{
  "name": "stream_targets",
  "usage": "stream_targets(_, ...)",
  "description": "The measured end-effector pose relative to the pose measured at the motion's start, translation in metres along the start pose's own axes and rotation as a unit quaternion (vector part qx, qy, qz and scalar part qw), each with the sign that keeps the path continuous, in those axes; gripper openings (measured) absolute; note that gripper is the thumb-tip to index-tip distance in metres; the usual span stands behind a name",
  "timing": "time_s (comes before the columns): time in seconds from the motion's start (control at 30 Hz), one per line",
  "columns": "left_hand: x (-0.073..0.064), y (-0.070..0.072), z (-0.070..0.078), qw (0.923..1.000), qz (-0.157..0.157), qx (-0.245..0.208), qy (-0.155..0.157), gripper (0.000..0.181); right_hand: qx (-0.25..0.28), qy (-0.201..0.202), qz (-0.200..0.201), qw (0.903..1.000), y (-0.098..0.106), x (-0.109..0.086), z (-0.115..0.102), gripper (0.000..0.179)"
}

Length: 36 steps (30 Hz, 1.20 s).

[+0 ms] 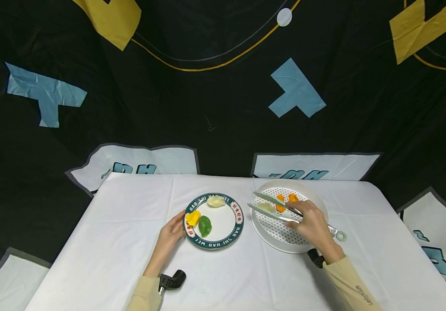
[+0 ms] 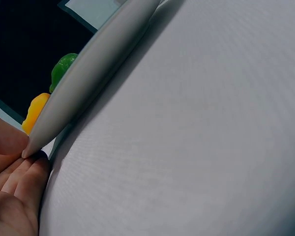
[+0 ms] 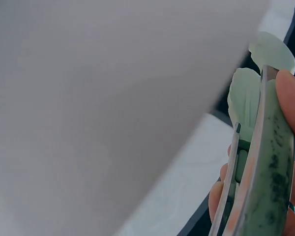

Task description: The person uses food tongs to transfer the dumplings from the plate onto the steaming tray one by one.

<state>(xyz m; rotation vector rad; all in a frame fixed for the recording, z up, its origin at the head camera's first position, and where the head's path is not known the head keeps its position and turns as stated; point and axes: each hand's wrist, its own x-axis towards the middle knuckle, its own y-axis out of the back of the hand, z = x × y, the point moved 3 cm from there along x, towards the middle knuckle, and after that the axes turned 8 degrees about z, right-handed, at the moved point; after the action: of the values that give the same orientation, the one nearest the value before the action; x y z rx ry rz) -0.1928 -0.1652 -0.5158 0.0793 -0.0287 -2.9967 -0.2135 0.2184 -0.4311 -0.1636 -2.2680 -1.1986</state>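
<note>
In the head view my left hand (image 1: 169, 238) grips the near-left rim of a round plate (image 1: 212, 245) with a green lettered border. In the left wrist view the thumb lies over the plate's edge (image 2: 88, 81) and the fingers lie under it. The plate carries a yellow pepper (image 1: 193, 218), a green pepper (image 1: 205, 226) and a pale yellowish piece (image 1: 216, 201). My right hand (image 1: 316, 224) holds tongs (image 1: 266, 197), their pale green tips apart, above a white perforated basket (image 1: 260, 233). Inside it are orange peppers (image 1: 280, 203) and a pale piece (image 1: 265, 207), overlapped by the tongs.
Plate and basket stand side by side on a white-clothed table (image 1: 121, 229), the basket to the right near the far edge. Behind the table hangs a black cloth (image 1: 168, 112) with blue and yellow shapes.
</note>
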Motion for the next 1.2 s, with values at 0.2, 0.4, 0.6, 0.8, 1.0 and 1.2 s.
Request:
stream_targets(0.2, 0.001, 0.000, -0.001, 1.0000, 0.002, 0.000, -0.003, 0.059, 0.012, 0.026, 0.002, 0.9996, -0.008, 0.006, -0.013, 0.054)
stream_targets(0.4, 0.002, 0.000, -0.002, 1.0000, 0.003, 0.006, -0.003, 0.059, 0.021, 0.036, -0.003, 0.9991, -0.020, 0.012, -0.025, 0.056)
stream_targets(0.6, 0.002, 0.000, -0.002, 1.0000, 0.004, 0.001, -0.006, 0.059, 0.022, 0.039, -0.023, 0.9987, -0.035, 0.019, -0.037, 0.055)
stream_targets(0.8, 0.002, 0.000, -0.002, 1.0000, 0.006, 0.002, -0.004, 0.059, 0.027, 0.064, -0.031, 0.9971, -0.048, 0.023, -0.050, 0.053)
stream_targets(1.0, 0.002, 0.000, -0.002, 1.0000, 0.005, 0.004, -0.002, 0.061, 0.024, 0.072, -0.040, 0.9963, -0.057, 0.029, -0.060, 0.054)
stream_targets(1.2, 0.001, 0.000, -0.002, 1.0000, 0.004, 0.000, -0.003, 0.060, 0.015, 0.063, -0.058, 0.9962, -0.065, 0.035, -0.067, 0.053)
